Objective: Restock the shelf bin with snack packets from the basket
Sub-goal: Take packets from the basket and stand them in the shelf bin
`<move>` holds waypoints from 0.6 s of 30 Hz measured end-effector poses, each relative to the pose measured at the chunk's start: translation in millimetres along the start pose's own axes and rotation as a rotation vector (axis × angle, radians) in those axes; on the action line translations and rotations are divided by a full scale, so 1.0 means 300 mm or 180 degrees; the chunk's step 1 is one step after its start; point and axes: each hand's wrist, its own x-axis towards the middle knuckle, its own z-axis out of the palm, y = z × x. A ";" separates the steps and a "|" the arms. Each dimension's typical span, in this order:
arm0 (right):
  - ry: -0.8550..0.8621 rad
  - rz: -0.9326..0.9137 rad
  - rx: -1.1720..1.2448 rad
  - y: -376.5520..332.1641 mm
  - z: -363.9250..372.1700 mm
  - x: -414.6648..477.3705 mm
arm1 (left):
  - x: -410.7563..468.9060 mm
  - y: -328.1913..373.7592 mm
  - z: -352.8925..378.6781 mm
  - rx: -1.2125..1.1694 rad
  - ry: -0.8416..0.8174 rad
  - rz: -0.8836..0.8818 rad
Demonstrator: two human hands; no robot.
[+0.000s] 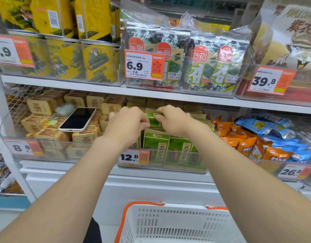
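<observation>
Head view: white basket (177,223) sits nearest, below the shelf bin (168,170). Above the bin's middle, left grip (128,121) and right grip (174,120) both pinch one green snack packet (153,118). It stands upright, long axis vertical, face toward the camera, behind the bin's front row.

Packets (156,148): green fronts, dark seed print, tan tops. Basket (184,206): white, slotted walls, orange handles (146,202). Phone (78,119): black screen, white case. Price tags (133,157): white and orange, black digits. Right bin: orange packets (238,142), blue packets (267,127). Boxes (42,105) left: tan, brown print. Packs (96,62) above: yellow.
</observation>
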 end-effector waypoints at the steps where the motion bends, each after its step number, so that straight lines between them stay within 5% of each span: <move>1: 0.0133 -0.0094 -0.0015 0.005 -0.007 -0.005 | 0.005 0.000 -0.001 0.0071 -0.0044 0.0023; 5: 0.0948 -0.0482 -0.0342 0.016 -0.012 -0.039 | 0.029 0.009 -0.012 0.0320 -0.0152 0.0141; 18: 0.0246 -0.0459 -0.0635 0.012 0.004 0.038 | 0.020 0.028 0.028 0.0926 0.0380 0.0389</move>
